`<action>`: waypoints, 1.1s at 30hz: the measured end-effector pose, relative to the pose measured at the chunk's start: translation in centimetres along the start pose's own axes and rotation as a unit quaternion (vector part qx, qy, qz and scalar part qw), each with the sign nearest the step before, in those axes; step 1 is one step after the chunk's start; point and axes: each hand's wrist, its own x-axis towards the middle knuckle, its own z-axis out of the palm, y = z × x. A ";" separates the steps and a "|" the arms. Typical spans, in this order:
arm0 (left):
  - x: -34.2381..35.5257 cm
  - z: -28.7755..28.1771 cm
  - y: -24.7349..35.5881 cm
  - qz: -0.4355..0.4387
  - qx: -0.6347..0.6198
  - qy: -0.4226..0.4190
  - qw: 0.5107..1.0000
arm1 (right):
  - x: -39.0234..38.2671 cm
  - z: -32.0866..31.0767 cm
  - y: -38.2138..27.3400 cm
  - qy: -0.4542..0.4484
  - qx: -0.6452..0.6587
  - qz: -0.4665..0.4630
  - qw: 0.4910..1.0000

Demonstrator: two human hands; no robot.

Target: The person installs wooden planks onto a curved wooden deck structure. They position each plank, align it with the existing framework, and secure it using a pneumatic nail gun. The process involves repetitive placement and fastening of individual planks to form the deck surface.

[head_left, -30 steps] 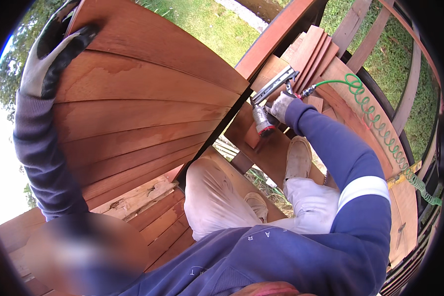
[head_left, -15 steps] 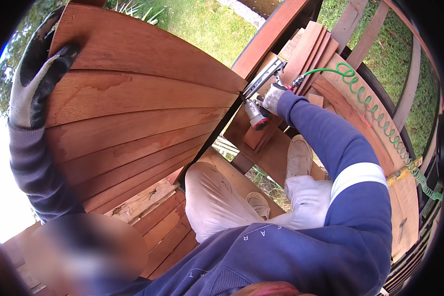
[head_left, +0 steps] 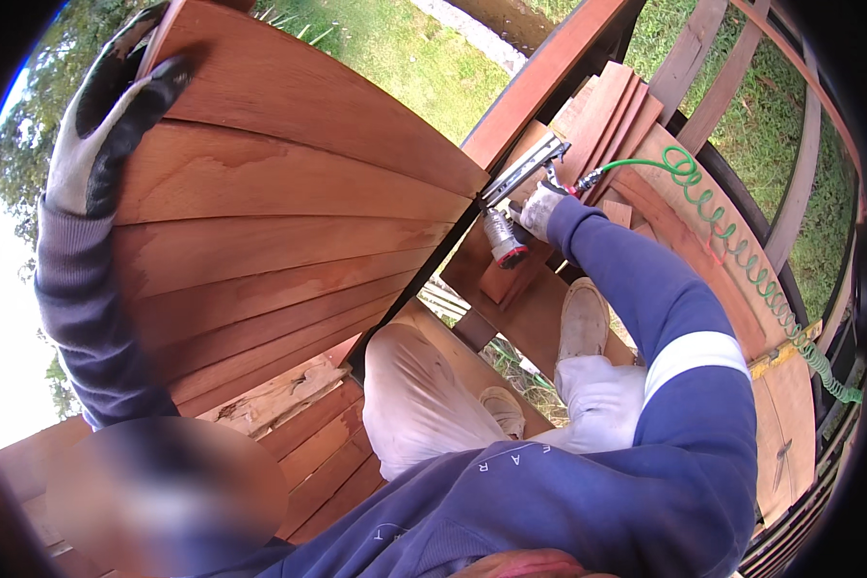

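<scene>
My left hand (head_left: 106, 125), in a grey and black work glove, grips the far upper edge of a wall of reddish wooden boards (head_left: 289, 231) at the top left. My right hand (head_left: 541, 207), also gloved, holds a silver pneumatic nail gun (head_left: 515, 197) with a red-tipped nose. The gun's long magazine lies against the end of the boards, beside a dark upright post (head_left: 549, 87). A green coiled air hose (head_left: 742, 260) runs from the gun toward the right.
A stack of short reddish boards (head_left: 612, 111) lies beyond the gun. My legs in light trousers (head_left: 414, 405) and pale shoes (head_left: 583, 318) rest on wooden joists with gaps showing the ground. Curved timber framing (head_left: 790, 193) and grass lie to the right.
My right hand has moved the nail gun up and left, from the joists to the end of the boards. My left hand has shifted slightly on the top edge.
</scene>
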 end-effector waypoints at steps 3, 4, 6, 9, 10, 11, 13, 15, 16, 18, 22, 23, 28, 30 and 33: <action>-0.3 -0.2 -0.4 0.059 0.003 0.069 0.996 | -1.0 -1.1 0.2 0.004 -0.019 -0.004 1.000; -0.1 -0.2 -0.7 0.066 0.008 0.076 0.995 | -1.3 -1.4 0.4 -0.004 -0.017 0.008 1.000; 0.0 -0.2 -1.0 0.060 0.007 0.066 0.996 | -1.5 -1.5 0.6 0.007 -0.007 0.028 1.000; 0.0 -0.5 -1.1 0.057 0.007 0.054 0.997 | 0.1 0.0 1.2 -0.006 -0.031 0.030 0.999; -0.1 -0.5 -1.2 0.056 0.009 0.051 0.997 | 0.6 -0.2 1.3 -0.015 -0.045 0.026 0.999; -0.2 -0.6 -1.3 0.056 0.010 0.050 0.997 | 0.9 -0.3 1.5 -0.035 -0.027 0.037 0.998; -0.4 -0.6 -1.4 0.057 0.014 0.049 0.997 | 0.5 -0.9 1.9 -0.013 -0.027 0.030 0.999; -0.5 -0.7 -1.4 0.056 0.017 0.050 0.997 | -0.2 -2.2 1.7 -0.019 -0.057 0.022 0.998; -0.5 -0.8 -1.5 0.057 0.019 0.049 0.997 | -0.2 -1.8 1.7 -0.016 -0.050 0.024 0.998; -0.5 -0.8 -1.5 0.059 0.023 0.049 0.997 | -0.3 -0.7 1.7 -0.012 -0.037 0.026 0.999; -0.4 -1.3 -2.2 0.066 0.052 0.057 0.995 | 0.2 0.1 1.8 -0.032 -0.031 0.022 0.999; -0.6 -2.1 -2.4 0.071 0.079 0.064 0.992 | 0.8 -0.3 2.0 -0.036 -0.038 0.026 0.998; 0.2 -3.4 -2.1 0.033 0.216 0.073 0.973 | -3.2 -1.0 0.9 0.165 0.016 0.004 0.986; -0.3 -3.2 -0.4 -0.093 0.189 0.098 0.973 | -5.3 -5.9 0.1 0.118 0.086 0.035 0.989; 0.1 -3.5 -1.6 -0.208 0.259 -0.002 0.943 | -7.9 -10.6 -2.1 0.264 0.258 0.077 0.926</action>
